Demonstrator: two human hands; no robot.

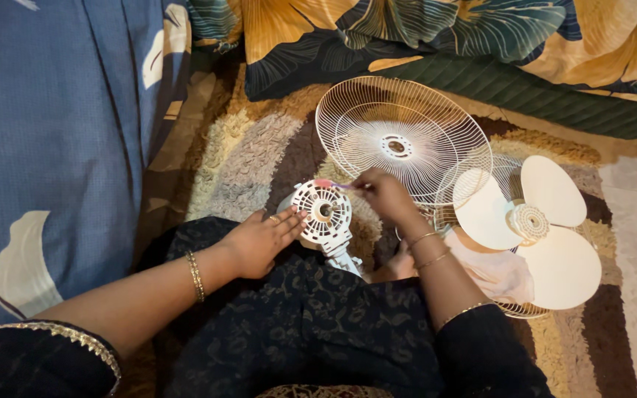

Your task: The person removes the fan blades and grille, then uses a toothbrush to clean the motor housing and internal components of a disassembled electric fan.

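Currently we steady the white fan motor housing (323, 214) on our lap, over the dark patterned garment (296, 317); our left hand (259, 239) lies against its left side, fingers extended and flat along the rim, pressing rather than wrapping. Our right hand (383, 193) is pinched together on a thin pink-handled tool (331, 184), whose tip meets the top edge of the housing. We judge the housing a rigid moulded plastic part with a motor inside, so moderately heavy for its size and stiff; its vented face looks thin-ribbed and liable to crack under point pressure; we therefore take hold at the solid outer rim or the neck below it, never across the ribs. Beyond it on the rug (259, 155) lies the wire fan guard (399, 140), light and springy; to the right the three-blade impeller (536, 221) rests on a second guard.
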